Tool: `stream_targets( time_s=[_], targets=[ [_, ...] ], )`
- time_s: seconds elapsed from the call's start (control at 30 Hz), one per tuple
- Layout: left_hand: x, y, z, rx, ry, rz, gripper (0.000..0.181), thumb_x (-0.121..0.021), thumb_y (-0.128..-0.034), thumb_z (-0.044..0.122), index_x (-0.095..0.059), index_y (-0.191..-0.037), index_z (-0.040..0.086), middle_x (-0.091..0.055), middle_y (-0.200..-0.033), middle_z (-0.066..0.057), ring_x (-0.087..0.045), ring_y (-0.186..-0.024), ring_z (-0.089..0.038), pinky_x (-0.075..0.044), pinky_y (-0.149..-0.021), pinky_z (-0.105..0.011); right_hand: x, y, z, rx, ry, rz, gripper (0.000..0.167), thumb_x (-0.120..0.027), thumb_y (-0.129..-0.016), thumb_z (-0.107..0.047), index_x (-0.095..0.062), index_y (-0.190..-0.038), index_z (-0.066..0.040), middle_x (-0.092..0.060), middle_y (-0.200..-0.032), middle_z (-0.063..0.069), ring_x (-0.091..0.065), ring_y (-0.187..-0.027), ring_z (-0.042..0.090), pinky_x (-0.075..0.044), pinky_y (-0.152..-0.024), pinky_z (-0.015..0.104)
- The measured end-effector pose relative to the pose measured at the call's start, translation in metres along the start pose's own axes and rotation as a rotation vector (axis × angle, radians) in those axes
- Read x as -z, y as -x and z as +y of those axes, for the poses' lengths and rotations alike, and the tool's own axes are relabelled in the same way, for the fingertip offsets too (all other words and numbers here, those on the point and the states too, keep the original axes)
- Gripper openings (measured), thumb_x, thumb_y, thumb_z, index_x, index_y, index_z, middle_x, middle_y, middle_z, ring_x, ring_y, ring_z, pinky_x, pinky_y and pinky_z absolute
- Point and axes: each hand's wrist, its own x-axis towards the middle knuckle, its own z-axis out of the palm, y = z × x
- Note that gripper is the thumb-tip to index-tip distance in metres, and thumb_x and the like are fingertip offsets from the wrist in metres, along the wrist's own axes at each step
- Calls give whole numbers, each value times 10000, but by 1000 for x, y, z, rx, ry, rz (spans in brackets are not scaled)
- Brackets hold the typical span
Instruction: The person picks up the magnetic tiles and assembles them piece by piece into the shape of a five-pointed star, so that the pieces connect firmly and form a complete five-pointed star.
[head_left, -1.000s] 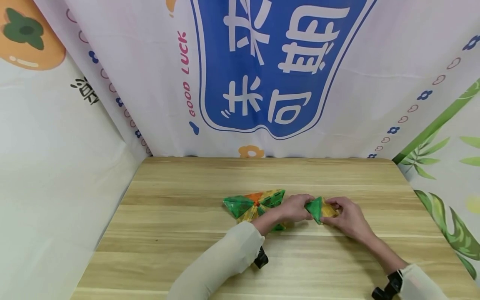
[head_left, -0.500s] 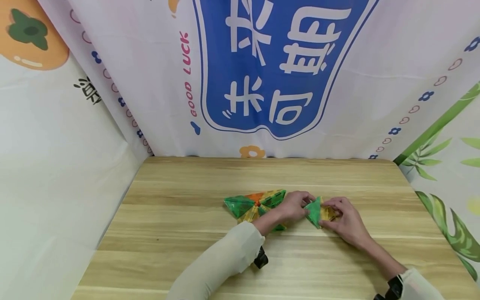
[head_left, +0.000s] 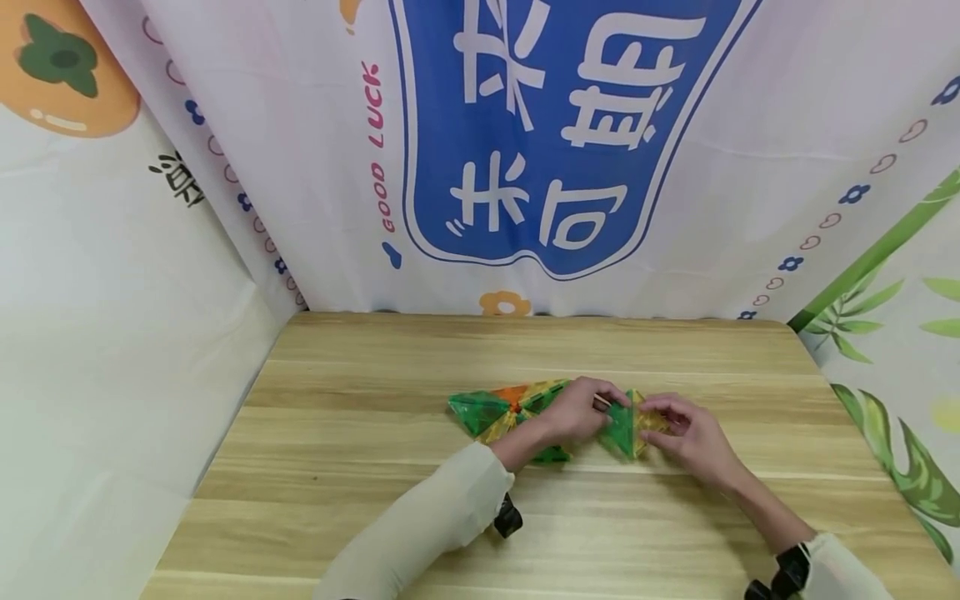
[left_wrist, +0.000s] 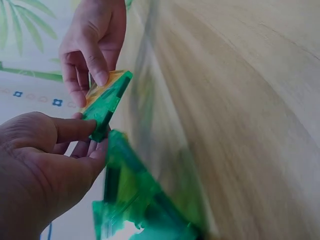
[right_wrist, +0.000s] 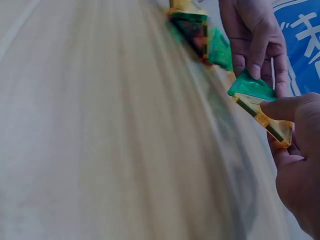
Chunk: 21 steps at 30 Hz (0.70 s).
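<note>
Between the two hands is a green triangular magnetic tile [head_left: 619, 432] joined along one edge to a yellow triangular magnetic tile [head_left: 643, 425]. My left hand [head_left: 581, 410] pinches the green tile [left_wrist: 102, 111], thumb on its face in the left wrist view. From the other side, my right hand [head_left: 693, 437] pinches the yellow tile [right_wrist: 260, 117]. Left of them on the table lies a star-like build of green, yellow and orange tiles [head_left: 480, 408]. The left hand and forearm cover part of that build.
The wooden table [head_left: 360, 475] runs back to a printed cloth [head_left: 330, 208] that hangs behind it. In the left wrist view, a green tile of the build [left_wrist: 135, 190] stands close beside the left hand.
My left hand has shifted slightly left, and the joined green and yellow tiles have moved slightly left and changed tilt. The right hand has barely moved; the star-like build stays put.
</note>
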Motion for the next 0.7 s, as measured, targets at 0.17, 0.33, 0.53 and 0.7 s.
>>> stream_targets(
  time_s=[0.17,0.33,0.53,0.7],
  targets=[
    [17,13,3,-52,22,12,355,-671,-971,-91,-781,-1213,144,-716,-1273,-11,-693,-1105,-140,-583,-856,-213,1,-15,-15,14,-46,-56,297,-814,-887,56,-748,-1169,-7,-657,-1265,209,-644,-1170,4,-551,-959,170],
    [38,28,5,-72,28,28,344,-679,-988,-62,-769,-1245,148,-700,-1328,-18,-681,-1120,-156,-593,-852,-234,-4,-35,-29,-7,-99,-117,280,-798,-921,15,-749,-1193,-26,-637,-1294,193,-657,-1177,50,-564,-969,207],
    [69,43,-1,-96,9,58,344,-670,-1002,-52,-753,-1271,146,-674,-1382,-35,-669,-1193,-220,-597,-906,-284,-21,-63,-46,5,-137,-185,277,-780,-947,-13,-743,-1222,-18,-633,-1327,190,-638,-1226,70,-551,-1004,229],
    [95,52,-9,-108,-9,87,354,-661,-991,-81,-746,-1277,109,-668,-1399,-75,-673,-1217,-272,-602,-949,-336,-39,-88,-56,17,-170,-231,278,-774,-949,-6,-742,-1225,-12,-637,-1324,189,-636,-1259,179,-570,-993,255]
  ],
)
